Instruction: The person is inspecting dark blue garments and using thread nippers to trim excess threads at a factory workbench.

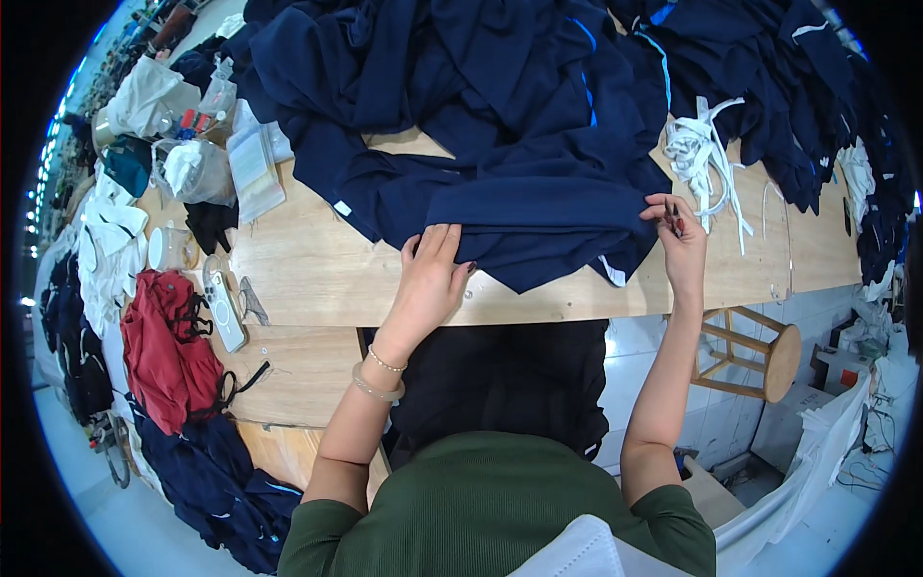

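Observation:
A navy blue garment lies folded in a long flat strip near the table's front edge. Small white tags show at its left side and lower right corner. My left hand rests on its lower left edge, fingers laid flat on the cloth and thumb apart. At the right end of the strip, my right hand pinches the cloth's edge between thumb and forefinger. The other fingers of that hand curl inward, with small dark red spots among them; whether anything else sits in the palm, I cannot tell.
More navy garments with bright blue trim pile up behind. White tape lies tangled at right. Leftward are clear plastic bags, a phone, a lidded jar and a red bag. A wooden stool stands right of the table.

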Action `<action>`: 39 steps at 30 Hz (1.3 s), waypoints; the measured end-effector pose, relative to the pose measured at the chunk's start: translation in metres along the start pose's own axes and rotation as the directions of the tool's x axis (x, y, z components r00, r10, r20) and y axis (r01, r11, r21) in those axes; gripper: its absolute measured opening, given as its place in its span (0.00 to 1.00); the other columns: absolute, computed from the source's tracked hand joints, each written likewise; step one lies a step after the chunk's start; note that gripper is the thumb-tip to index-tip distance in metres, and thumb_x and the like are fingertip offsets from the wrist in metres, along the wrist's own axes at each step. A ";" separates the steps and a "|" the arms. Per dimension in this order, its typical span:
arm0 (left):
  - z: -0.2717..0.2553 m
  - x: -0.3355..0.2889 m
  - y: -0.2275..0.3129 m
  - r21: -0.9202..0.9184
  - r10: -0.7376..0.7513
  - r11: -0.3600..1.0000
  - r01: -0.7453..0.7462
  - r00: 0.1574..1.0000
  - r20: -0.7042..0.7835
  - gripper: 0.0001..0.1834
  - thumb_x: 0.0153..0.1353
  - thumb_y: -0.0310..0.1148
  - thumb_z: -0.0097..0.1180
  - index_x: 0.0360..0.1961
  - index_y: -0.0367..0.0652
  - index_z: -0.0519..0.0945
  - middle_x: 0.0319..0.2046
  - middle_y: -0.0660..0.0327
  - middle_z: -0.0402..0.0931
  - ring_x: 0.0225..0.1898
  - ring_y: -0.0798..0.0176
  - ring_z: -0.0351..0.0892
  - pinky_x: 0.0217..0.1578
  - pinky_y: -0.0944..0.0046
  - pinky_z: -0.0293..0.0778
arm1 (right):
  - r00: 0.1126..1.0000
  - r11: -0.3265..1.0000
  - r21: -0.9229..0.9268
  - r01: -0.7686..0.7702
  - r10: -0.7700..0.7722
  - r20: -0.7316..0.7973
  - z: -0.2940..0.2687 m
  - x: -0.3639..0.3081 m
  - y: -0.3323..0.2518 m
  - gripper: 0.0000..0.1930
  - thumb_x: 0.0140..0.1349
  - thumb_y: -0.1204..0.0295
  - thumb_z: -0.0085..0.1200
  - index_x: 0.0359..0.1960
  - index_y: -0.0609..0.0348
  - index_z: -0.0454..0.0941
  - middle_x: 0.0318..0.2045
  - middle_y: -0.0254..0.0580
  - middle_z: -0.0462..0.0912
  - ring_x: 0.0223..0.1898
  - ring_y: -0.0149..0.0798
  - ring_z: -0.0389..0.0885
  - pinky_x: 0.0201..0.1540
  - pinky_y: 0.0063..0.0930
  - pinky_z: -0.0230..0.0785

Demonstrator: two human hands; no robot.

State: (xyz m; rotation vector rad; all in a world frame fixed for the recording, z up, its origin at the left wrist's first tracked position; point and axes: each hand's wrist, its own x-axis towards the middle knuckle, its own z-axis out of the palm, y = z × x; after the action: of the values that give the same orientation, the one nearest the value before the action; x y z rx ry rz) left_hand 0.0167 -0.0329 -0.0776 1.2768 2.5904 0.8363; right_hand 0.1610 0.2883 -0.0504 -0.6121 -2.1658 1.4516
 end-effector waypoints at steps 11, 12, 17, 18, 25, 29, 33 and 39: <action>0.013 -0.005 0.030 -0.143 -0.121 0.986 0.090 0.968 -0.222 0.30 0.55 0.24 0.59 0.61 0.30 0.68 0.60 0.46 0.67 0.63 0.48 0.63 0.60 0.53 0.57 | 0.942 0.878 -0.342 0.335 -0.317 0.107 0.120 -0.033 -0.064 0.13 0.51 0.80 0.60 0.40 0.55 0.81 0.34 0.39 0.75 0.30 0.41 0.79 0.29 0.30 0.69; 0.015 -0.003 0.029 -0.148 -0.113 0.986 0.081 0.968 -0.224 0.30 0.55 0.24 0.59 0.61 0.30 0.68 0.60 0.46 0.67 0.63 0.48 0.63 0.60 0.53 0.57 | 0.934 0.862 -0.361 0.357 -0.328 0.139 0.132 -0.029 -0.061 0.12 0.51 0.79 0.61 0.38 0.54 0.80 0.34 0.40 0.76 0.29 0.44 0.79 0.28 0.32 0.69; 0.010 -0.007 0.033 -0.928 -0.505 0.185 0.323 0.842 0.192 0.25 0.65 0.32 0.56 0.61 0.33 0.71 0.55 0.56 0.76 0.53 0.61 0.74 0.53 0.62 0.64 | 0.926 0.854 -0.358 0.378 -0.341 0.162 0.151 -0.022 -0.052 0.07 0.54 0.78 0.59 0.35 0.55 0.79 0.27 0.38 0.77 0.26 0.46 0.80 0.26 0.33 0.69; 0.003 -0.008 0.033 -0.932 -0.424 0.027 0.361 0.849 0.316 0.26 0.68 0.38 0.54 0.64 0.38 0.69 0.55 0.61 0.77 0.48 0.68 0.75 0.47 0.69 0.67 | 0.932 0.877 -0.315 0.362 -0.336 0.137 0.147 -0.023 -0.059 0.06 0.55 0.78 0.59 0.34 0.56 0.78 0.25 0.38 0.77 0.24 0.45 0.79 0.26 0.33 0.69; 0.001 0.010 0.032 -0.760 -0.416 -0.646 0.064 0.806 0.422 0.17 0.71 0.40 0.51 0.54 0.43 0.72 0.49 0.60 0.77 0.48 0.69 0.76 0.45 0.71 0.74 | 0.929 0.908 -0.205 0.367 -0.343 0.142 0.125 -0.040 -0.086 0.07 0.53 0.83 0.60 0.34 0.61 0.79 0.23 0.39 0.75 0.21 0.36 0.77 0.23 0.26 0.68; -0.009 0.011 0.043 -0.789 -0.410 -0.614 -0.007 0.857 0.312 0.13 0.72 0.38 0.49 0.47 0.41 0.76 0.46 0.60 0.78 0.45 0.68 0.79 0.50 0.67 0.79 | 0.977 0.976 -0.057 0.208 -0.204 0.063 0.106 -0.050 -0.076 0.07 0.54 0.86 0.59 0.34 0.65 0.79 0.20 0.33 0.66 0.21 0.24 0.62 0.25 0.18 0.56; -0.026 0.010 0.064 -0.877 -0.412 -0.479 -0.034 0.891 0.190 0.14 0.72 0.36 0.47 0.41 0.35 0.78 0.40 0.59 0.80 0.43 0.65 0.81 0.55 0.62 0.77 | 0.996 0.995 0.095 0.036 -0.043 0.076 0.098 -0.054 -0.077 0.09 0.55 0.86 0.58 0.36 0.63 0.78 0.21 0.27 0.61 0.23 0.21 0.57 0.27 0.15 0.53; -0.037 0.013 0.081 -0.903 -0.402 -0.429 -0.036 0.902 0.155 0.15 0.73 0.35 0.46 0.41 0.33 0.79 0.40 0.53 0.81 0.43 0.62 0.83 0.55 0.59 0.77 | 0.952 0.957 0.009 0.290 -0.289 0.099 0.096 -0.047 -0.123 0.20 0.49 0.83 0.65 0.45 0.60 0.79 0.23 0.30 0.65 0.24 0.24 0.59 0.26 0.16 0.54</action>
State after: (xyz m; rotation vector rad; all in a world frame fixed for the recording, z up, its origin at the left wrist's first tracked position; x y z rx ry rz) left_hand 0.0509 0.0010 -0.0014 -0.0664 0.7874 2.3611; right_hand 0.1282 0.1479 0.0257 -0.2129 -2.2247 1.3414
